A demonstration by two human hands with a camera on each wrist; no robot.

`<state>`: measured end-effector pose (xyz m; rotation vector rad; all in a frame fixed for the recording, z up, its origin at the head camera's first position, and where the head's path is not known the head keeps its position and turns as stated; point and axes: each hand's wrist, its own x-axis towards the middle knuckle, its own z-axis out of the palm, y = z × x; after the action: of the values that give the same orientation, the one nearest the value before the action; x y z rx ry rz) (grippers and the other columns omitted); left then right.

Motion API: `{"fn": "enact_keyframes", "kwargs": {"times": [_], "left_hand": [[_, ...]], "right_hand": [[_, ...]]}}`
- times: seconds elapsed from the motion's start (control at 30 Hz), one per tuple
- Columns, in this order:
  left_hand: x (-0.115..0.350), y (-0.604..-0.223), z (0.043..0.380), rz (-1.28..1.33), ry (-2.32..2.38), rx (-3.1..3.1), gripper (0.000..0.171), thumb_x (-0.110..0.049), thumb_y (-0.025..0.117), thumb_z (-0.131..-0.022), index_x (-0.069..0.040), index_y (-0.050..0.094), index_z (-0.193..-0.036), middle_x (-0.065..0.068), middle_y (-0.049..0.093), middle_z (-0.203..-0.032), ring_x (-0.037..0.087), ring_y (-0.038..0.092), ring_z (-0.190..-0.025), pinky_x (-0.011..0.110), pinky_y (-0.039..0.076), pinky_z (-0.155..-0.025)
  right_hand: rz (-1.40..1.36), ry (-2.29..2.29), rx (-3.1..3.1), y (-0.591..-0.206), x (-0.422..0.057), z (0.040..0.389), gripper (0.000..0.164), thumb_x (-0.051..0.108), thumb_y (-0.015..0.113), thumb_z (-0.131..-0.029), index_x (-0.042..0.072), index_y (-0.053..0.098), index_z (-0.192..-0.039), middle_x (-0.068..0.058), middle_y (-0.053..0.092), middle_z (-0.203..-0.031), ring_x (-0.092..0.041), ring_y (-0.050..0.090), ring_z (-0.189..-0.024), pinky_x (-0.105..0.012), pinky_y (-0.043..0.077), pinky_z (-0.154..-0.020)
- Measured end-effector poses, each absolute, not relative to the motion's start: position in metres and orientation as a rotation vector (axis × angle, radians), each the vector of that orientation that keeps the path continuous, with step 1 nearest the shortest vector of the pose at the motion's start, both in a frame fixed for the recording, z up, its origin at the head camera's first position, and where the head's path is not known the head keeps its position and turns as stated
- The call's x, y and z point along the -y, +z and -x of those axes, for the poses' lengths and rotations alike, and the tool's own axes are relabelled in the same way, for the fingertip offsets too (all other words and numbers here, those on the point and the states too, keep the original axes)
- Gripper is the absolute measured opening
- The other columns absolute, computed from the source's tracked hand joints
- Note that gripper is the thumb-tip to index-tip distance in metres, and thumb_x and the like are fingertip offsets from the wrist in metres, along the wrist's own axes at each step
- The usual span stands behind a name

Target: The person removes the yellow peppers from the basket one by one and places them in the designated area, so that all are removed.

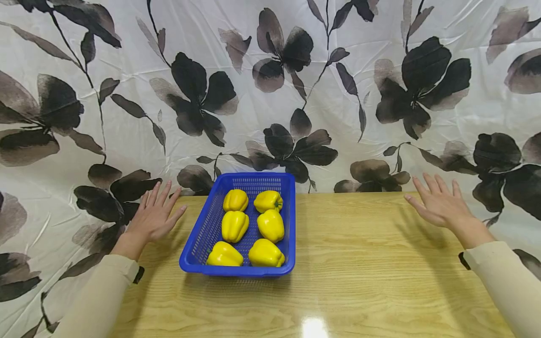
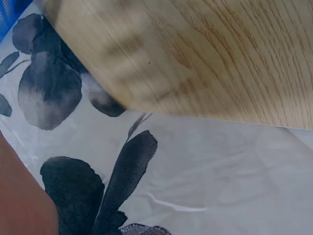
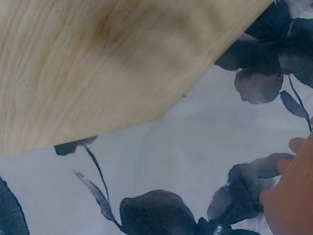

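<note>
A blue plastic basket (image 1: 237, 271) with perforated walls stands left of centre toward the table's back edge. Inside it lie several yellow bell peppers (image 1: 235, 226) in two columns, one with its green stem showing at the upper right. To the left of the basket, my left hand (image 1: 154, 217) hovers with fingers spread and nothing in it. Far to the right, my right hand (image 1: 439, 204) is held over the table's back right corner, palm down, its fingers straight and apart. Only a strip of the left hand (image 2: 24, 196) and part of the right hand (image 3: 293, 191) show in the wrist views.
The wooden table (image 1: 359, 263) has a light grain and a bright reflection near its front. Behind and beside it hangs a pale cloth (image 1: 338, 117) printed with dark flowers. Cream sleeves (image 1: 95, 291) and dark wrist bands cover my forearms.
</note>
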<state>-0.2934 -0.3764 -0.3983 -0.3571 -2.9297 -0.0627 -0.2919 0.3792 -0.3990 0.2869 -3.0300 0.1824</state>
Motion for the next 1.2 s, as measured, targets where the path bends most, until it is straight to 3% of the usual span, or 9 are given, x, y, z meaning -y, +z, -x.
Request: {"fn": "enact_keyframes", "kwargs": {"times": [0.73,0.93,1.2], "left_hand": [[0.370,-0.399,0.283,0.444,-0.082,2.843,0.074,-0.058,0.037,-0.106,-0.016,0.021,-0.165,0.017,0.004,-0.171,0.043,-0.002,-0.156,0.067,-0.001,-0.121],[0.364,-0.395,0.278,0.462,-0.094,2.840,0.074,-0.058,0.038,-0.106,-0.022,0.015,-0.166,0.015,0.003,-0.172,0.039,-0.008,-0.157,0.066,-0.006,-0.121],[0.359,-0.389,0.271,0.461,-0.103,2.851,0.074,-0.058,0.037,-0.106,-0.021,0.015,-0.166,0.015,0.002,-0.172,0.038,-0.010,-0.157,0.066,-0.005,-0.121]], "right_hand": [[-0.359,0.192,3.018,-0.386,-0.348,0.285,0.081,0.058,0.033,-0.107,0.003,0.015,-0.163,-0.033,0.009,-0.164,-0.060,0.005,-0.147,-0.078,-0.002,-0.111],[-0.392,0.193,3.002,-0.382,-0.335,0.286,0.080,0.058,0.034,-0.107,0.003,0.017,-0.163,-0.032,0.012,-0.164,-0.060,0.006,-0.147,-0.077,0.000,-0.112],[-0.462,0.269,2.944,-0.382,-0.317,0.281,0.076,0.052,0.041,-0.108,0.004,0.020,-0.163,-0.029,0.014,-0.165,-0.055,0.008,-0.150,-0.077,0.003,-0.113]]}}
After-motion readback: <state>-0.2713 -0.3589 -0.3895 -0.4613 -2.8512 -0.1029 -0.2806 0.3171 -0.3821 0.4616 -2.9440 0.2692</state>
